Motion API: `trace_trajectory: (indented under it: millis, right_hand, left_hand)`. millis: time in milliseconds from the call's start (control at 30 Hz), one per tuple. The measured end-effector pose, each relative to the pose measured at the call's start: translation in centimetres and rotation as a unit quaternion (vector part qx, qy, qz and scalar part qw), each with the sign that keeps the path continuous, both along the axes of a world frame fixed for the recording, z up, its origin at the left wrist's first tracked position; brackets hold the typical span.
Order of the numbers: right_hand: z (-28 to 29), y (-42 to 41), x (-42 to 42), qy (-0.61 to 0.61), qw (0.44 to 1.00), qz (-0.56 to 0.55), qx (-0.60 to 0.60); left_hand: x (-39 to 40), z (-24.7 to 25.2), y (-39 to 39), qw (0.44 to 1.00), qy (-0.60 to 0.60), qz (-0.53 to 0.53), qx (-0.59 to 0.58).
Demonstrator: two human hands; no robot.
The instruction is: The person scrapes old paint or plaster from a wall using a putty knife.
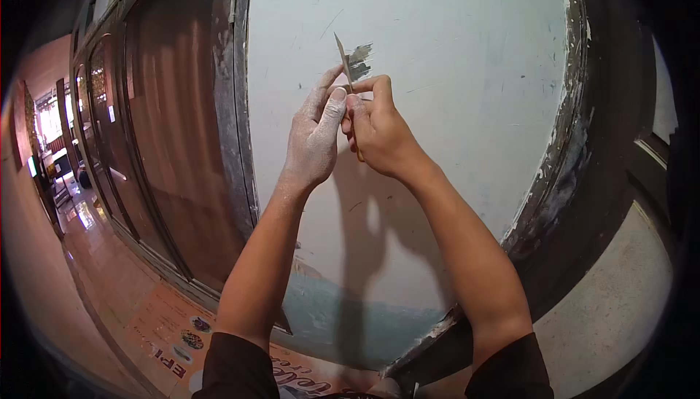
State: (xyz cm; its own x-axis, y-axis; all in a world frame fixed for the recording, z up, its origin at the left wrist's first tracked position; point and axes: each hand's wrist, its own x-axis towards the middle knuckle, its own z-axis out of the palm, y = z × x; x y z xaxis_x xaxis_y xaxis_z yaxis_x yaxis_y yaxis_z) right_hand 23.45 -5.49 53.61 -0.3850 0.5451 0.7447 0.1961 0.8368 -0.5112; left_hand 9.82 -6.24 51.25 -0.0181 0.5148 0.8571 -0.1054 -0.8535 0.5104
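Note:
A thin scraper blade (343, 60), probably a putty knife's, is held nearly edge-on, tip upward, before a pale painted panel (448, 142). My right hand (380, 131) grips its lower end; a bit of yellowish handle (360, 156) shows under the fingers. My left hand (317, 136), coated in white dust, has its index fingertip against the blade and its thumb beside my right thumb. The join between fingers and tool is partly hidden. Just right of the blade, a scraped patch (359, 63) shows dark grey-green through the pale paint.
Worn dark frame wood (552, 180) with chipped paint edges the panel at right. At left stands a dark door with glass (169, 125) and a hinge (233, 5). A printed orange banner (164, 322) covers the floor below. A tiled passage (93, 235) runs off left.

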Motion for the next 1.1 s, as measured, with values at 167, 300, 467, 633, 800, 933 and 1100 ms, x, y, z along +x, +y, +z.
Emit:
trace_trajectory:
  millis: [167,300,467,633,800,933,1100]
  right_hand:
    - [1.0,-1.2,0.9,0.052,0.997,-0.026,-0.047]
    - [2.3,-3.9,3.6,0.068,0.987,-0.057,-0.133]
    - [4.8,-4.8,8.2,0.012,0.934,-0.327,0.142]
    - [7.6,-6.7,13.2,-0.109,0.795,-0.524,0.285]
    - [6.7,-6.4,14.8,-0.153,0.75,-0.587,0.265]
    - [5.1,-5.5,14.3,-0.128,0.769,-0.587,0.218]
    - [4.6,-5.9,13.7,-0.133,0.775,-0.598,0.154]
  left_hand:
    - [-0.6,-0.2,0.4,0.999,0.036,-0.012,-0.003]
    - [-2.4,0.0,2.2,0.962,0.153,0.223,0.038]
    - [-4.8,-2.3,6.8,0.833,0.262,0.474,0.114]
    - [-4.6,-4.2,10.3,0.79,0.256,0.535,0.156]
    - [-5.8,-3.0,11.4,0.776,0.233,0.54,0.228]
    - [-7.1,-1.5,11.4,0.777,0.249,0.518,0.256]
    - [-7.7,-1.5,12.0,0.775,0.239,0.516,0.276]
